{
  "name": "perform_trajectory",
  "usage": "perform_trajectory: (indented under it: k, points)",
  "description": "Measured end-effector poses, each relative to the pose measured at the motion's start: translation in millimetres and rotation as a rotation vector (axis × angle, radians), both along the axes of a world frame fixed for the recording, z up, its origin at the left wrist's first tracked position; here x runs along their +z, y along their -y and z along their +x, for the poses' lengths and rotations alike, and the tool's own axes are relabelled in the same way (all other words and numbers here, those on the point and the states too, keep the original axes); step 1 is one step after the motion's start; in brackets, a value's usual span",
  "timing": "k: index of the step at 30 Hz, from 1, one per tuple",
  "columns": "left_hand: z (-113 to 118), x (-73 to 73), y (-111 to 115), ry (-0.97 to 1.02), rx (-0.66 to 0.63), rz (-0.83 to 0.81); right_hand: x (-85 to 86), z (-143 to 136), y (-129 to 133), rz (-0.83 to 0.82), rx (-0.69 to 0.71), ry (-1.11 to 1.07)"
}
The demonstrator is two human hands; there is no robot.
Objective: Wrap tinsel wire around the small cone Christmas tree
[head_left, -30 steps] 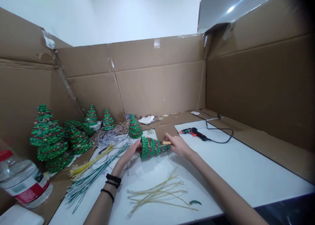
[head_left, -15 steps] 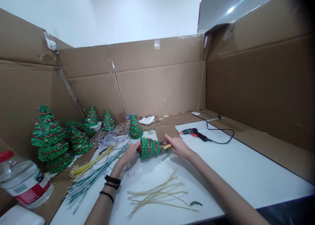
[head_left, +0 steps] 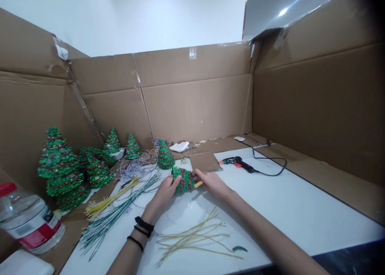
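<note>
Mini Christmas tree (head_left: 183, 180) is on its side between both hands, over the white tabletop (head_left: 288, 211). Left hand (head_left: 164, 191) closed on the wide end, thumb on the near side. Right hand (head_left: 213, 182) at the narrow end, fingers curled round a wooden handle (head_left: 198, 184); its working end is hidden. Glue gun (head_left: 239, 162) lies off right, yellow stems (head_left: 192, 238) in front.

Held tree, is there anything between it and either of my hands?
Nothing visible separates your left hand from the tree: they touch directly. At your right hand, a wooden handle sticks out by the tree's right end; whether that hand also touches the tree, I can't tell.
</note>
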State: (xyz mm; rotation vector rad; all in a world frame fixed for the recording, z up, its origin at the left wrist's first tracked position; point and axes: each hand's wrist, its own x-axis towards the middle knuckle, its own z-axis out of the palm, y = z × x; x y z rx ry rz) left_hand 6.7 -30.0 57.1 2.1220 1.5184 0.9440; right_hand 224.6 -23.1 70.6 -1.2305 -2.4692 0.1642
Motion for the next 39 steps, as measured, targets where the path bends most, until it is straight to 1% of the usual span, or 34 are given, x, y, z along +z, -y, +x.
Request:
perform_trajectory:
  k: [3, 6, 9, 12, 16, 21, 26, 29, 31, 34, 37, 39]
  points:
    - [-2.5, 5.9, 3.2, -0.095, 0.043, 0.04, 2.7, 8.4, -5.8, -0.001, -0.06, 0.013]
    - [-10.1, 13.7, 4.8, -0.167, 0.049, 0.024, 5.0, 16.6, -10.8, -0.04, -0.105, -0.004]
    - [-22.3, 17.6, 2.0, -0.152, 0.074, -0.012, 7.3, 22.0, -12.4, -0.082, -0.1, -0.041]
    - [-34.2, 17.4, -2.9, -0.121, 0.097, -0.033, 8.7, 22.9, -11.1, -0.134, -0.088, -0.083]
    - [-41.5, 17.5, -4.2, -0.162, 0.077, -0.026, 5.5, 17.3, -9.1, -0.171, -0.054, -0.137]
    - [-37.3, 19.3, 1.1, -0.205, 0.065, -0.041, -3.9, 9.8, -9.0, -0.145, -0.022, -0.158]
    - [-26.0, 16.0, 1.3, -0.175, -0.075, 0.007, -8.1, 6.5, -8.1, -0.046, -0.064, -0.099]
    - [-19.6, 10.5, -0.9, -0.157, -0.112, 0.066, -7.9, 2.1, -5.5, -0.004, -0.09, -0.047]
    - [-17.0, 5.7, -2.4, -0.169, -0.105, 0.1, -7.5, -2.0, -3.2, 0.023, -0.112, -0.003]
    - [-15.6, -0.1, -4.1, -0.218, -0.045, 0.148, -7.3, -8.1, 0.5, 0.064, -0.155, 0.068]
    - [-15.2, -1.7, -4.6, -0.258, 0.017, 0.17, -7.6, -12.7, 3.3, 0.094, -0.193, 0.123]
    - [-14.8, -1.1, -4.3, -0.243, 0.011, 0.174, -7.0, -13.6, 3.7, 0.107, -0.199, 0.131]
